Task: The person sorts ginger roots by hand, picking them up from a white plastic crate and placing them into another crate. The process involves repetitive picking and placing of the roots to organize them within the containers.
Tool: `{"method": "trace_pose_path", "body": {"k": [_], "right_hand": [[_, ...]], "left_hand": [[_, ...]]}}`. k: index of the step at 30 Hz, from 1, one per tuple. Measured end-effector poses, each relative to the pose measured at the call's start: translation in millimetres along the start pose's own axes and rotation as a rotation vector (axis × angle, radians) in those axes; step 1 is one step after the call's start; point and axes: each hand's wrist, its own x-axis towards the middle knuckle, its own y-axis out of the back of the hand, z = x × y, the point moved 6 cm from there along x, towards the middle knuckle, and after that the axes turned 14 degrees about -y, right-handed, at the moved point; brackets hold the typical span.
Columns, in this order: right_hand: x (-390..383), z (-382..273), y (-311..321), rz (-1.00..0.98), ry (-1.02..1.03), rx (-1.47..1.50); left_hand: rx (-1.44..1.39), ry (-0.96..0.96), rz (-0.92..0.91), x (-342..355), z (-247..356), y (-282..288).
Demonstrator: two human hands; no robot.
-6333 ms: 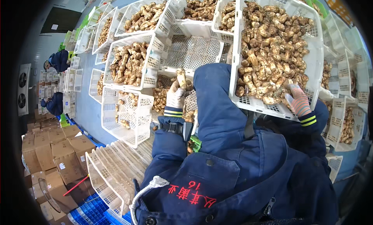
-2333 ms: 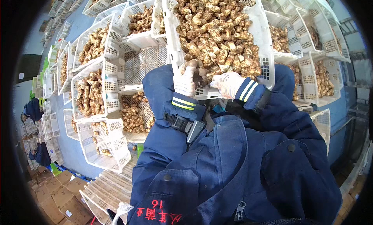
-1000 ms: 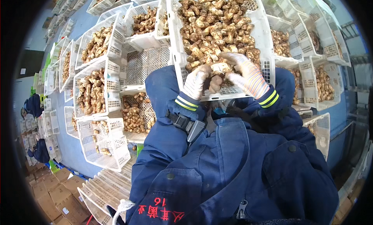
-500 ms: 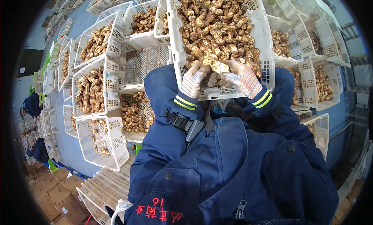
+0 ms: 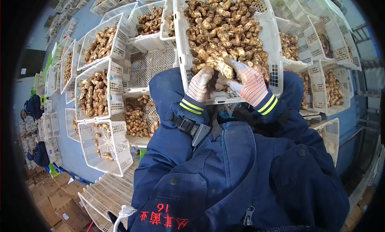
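A white plastic crate (image 5: 274,43) heaped with brown matsutake-like mushrooms (image 5: 224,27) is tilted up in front of my knees. Over its near end, both my gloved hands hold one pale, brown-streaked mushroom (image 5: 219,65). My left hand (image 5: 201,84), in a striped knit glove, closes on its left end. With thumb and fingers my right hand (image 5: 249,83) pinches the other end. The fingers of both hands partly hide the mushroom's underside.
At my left stand more mushroom crates (image 5: 93,87), one with an almost bare mesh floor (image 5: 146,67) and one holding only several mushrooms (image 5: 106,142). Further crates (image 5: 331,85) stack up on my right. Cardboard boxes (image 5: 68,202) lie at lower left. People in dark clothes (image 5: 34,107) are further off.
The mushroom has turned in my hands, its right end now pointing down. My right hand has shifted slightly left with its fingers higher. My left hand has barely moved.
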Motion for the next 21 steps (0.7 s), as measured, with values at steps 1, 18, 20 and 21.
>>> {"method": "trace_pose_path", "body": {"k": [1,18,20,21], "right_hand": [[0.2,-1.7,-0.5,0.002,-0.019,-0.058],[12.6,35.8,-16.5,-0.037,-0.148,0.365],[12.0,38.7,-10.7,-0.039,-0.217,0.273],[11.3,35.2,-8.8,-0.04,-0.19,0.312]], "left_hand": [[-0.002,0.0,-0.012,0.6,-2.3,-0.4],[-0.157,-0.093,0.26,0.5,9.4,0.5],[-0.154,-0.039,0.146,1.4,13.4,-6.4],[-0.212,-0.022,0.053,1.9,15.7,-7.1]]}}
